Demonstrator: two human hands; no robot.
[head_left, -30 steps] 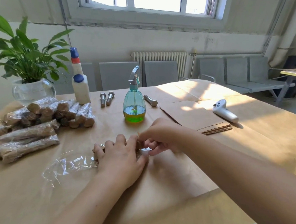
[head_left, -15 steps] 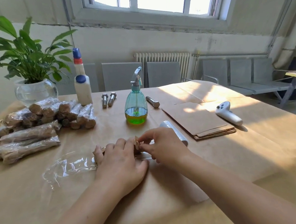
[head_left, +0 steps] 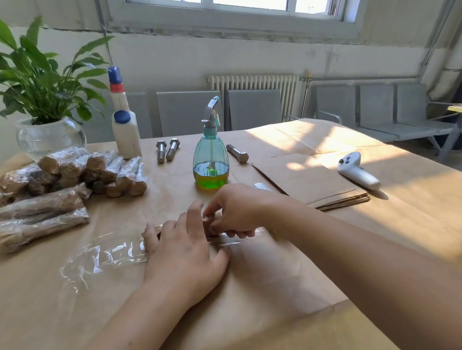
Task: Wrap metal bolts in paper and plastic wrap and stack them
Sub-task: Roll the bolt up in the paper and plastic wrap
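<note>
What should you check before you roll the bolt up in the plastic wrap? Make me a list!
1. Plastic wrap spread on the table: ok, though crinkled.
2. Paper-wrapped bolt under the hands: ok, mostly hidden.
3. Left hand resting on the bolt: ok.
4. Right hand pinching the end: ok.
5. Paper ends tucked in: cannot tell.
6. Pile of wrapped bolts close by for stacking: ok.

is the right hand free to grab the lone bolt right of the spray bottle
Probably not at once: the right hand is pinching the plastic wrap on the bundle. The lone bolt lies uncovered beyond it, beside the spray bottle, so the path looks free.
</note>
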